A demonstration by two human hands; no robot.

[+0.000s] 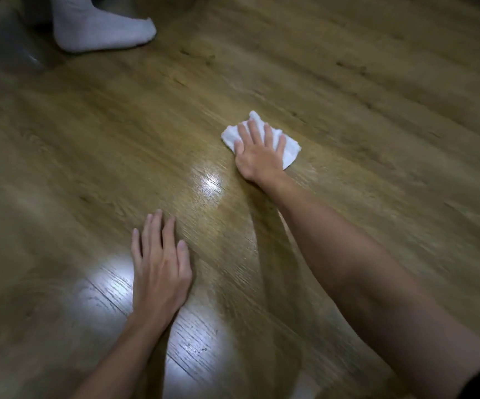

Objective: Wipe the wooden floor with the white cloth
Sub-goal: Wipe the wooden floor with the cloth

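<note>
A small crumpled white cloth (290, 148) lies on the wooden floor (376, 110) right of centre. My right hand (258, 152) presses flat on top of it with fingers spread, arm stretched out from the lower right; the cloth shows around the fingers on the left, top and right. My left hand (159, 269) rests palm down on the bare floor nearer to me, fingers together, holding nothing. Bright light reflects off the planks beside both hands.
Another person's foot in a white sock (100, 24) stands on the floor at the top left. Beside it is a dark grey object (5, 38) at the upper left corner. The image is slightly motion-blurred.
</note>
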